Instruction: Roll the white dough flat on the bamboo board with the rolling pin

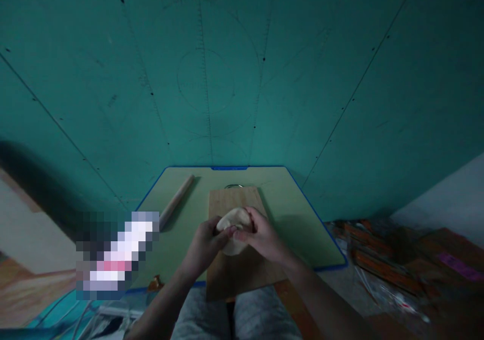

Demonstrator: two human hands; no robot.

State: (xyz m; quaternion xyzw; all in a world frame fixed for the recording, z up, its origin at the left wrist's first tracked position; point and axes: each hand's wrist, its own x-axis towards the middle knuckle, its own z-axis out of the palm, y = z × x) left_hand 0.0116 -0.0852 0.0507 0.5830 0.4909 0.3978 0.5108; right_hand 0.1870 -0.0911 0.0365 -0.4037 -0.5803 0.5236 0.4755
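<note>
A pale, flattened round of dough (235, 218) is held up over a wooden cutting board (234, 196). My left hand (212, 236) grips its left side, thumb pressing on the middle of it. From the right, my right hand (262, 234) pinches the same dough, with its thumb close to the other thumb. Both hands have their fingers curled round the edge, partly hidden behind the dough. The board lies lengthwise, its near end jutting past the table edge towards my lap. A wooden rolling pin (177, 202) rests to the left of the board.
The small table (291, 194) has a yellow-green top with a blue rim, set against a green wall (234, 78). A blurred-out patch (121, 254) covers something at the left edge. Cardboard and plastic wrapping (393, 269) lie on the floor to the right.
</note>
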